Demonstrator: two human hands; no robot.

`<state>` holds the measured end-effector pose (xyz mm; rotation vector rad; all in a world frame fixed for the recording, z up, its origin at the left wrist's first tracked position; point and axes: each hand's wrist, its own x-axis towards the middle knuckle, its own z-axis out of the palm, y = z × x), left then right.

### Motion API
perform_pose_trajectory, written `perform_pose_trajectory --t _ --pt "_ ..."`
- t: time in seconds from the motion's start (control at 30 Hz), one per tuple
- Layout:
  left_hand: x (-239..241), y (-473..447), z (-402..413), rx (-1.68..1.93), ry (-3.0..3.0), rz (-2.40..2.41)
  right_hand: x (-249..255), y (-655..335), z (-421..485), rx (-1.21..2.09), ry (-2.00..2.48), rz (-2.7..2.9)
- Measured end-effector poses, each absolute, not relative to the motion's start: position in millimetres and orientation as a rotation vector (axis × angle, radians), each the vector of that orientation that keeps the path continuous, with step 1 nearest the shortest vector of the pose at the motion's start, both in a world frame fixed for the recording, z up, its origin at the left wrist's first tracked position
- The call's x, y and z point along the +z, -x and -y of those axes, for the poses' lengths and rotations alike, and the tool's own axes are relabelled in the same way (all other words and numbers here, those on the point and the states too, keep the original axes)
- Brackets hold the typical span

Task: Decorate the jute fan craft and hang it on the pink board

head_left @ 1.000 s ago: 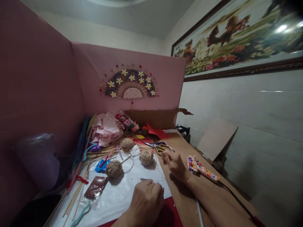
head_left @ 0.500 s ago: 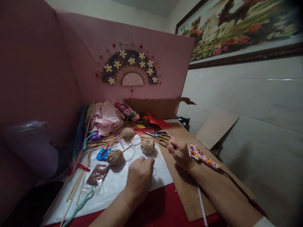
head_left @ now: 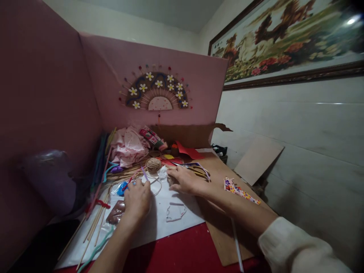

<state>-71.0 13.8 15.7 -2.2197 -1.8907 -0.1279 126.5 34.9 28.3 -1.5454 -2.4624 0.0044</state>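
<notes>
My left hand [head_left: 138, 197] curls down over the spot where a ball of twine lay, hiding that ball almost fully. Fingers and thumb of my right hand [head_left: 186, 180] straddle a second ball of twine [head_left: 171, 181], which shows only in part beneath them. A third ball of twine [head_left: 152, 165] sits between and behind both hands, with a loose strand [head_left: 159, 187] looping in front of it. Scissors [head_left: 200, 172] with gold-coloured handles lie just beyond my right wrist. On the white sheet [head_left: 159, 231], nearer me, rests a thin pale angular outline [head_left: 175, 212].
A glue gun [head_left: 241, 191] in flowered covering lies on the cardboard [head_left: 224, 242], near a clear stick [head_left: 237, 246]. Thin wooden sticks [head_left: 96, 216], a brown packet [head_left: 116, 212] and pink cloth [head_left: 129, 146] occupy the left. A flowered fan [head_left: 157, 89] hangs on the pink panel.
My left hand has moved left onto a twine ball. My right hand has left the scissors' handles and come left onto another ball. The pale outline has come into sight. The view has tilted up slightly.
</notes>
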Motion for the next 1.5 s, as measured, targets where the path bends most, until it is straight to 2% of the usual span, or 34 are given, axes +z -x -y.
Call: perform_pose_trajectory --t 0.17,0.5,0.73,1.0,1.23,1.5 --pt "15 73 -15 -0.194 2.219 1.880 21 -122 -53 -0.085 1.472 2.446" --pt "5 77 -26 -0.477 2.000 1.841 57 -106 -143 -0.282 1.618 2.039" --pt "7 79 -33 -0.590 1.930 1.863 39 -81 -191 -0.296 1.730 2.141" --pt "6 78 -34 -0.622 1.912 1.875 41 -80 -184 -0.340 1.654 2.256" --pt "5 78 -32 -0.640 1.924 1.856 25 -59 -157 -0.152 1.355 2.580" --pt "5 79 -34 -0.666 1.932 1.849 47 -40 -189 -0.288 1.552 2.152"
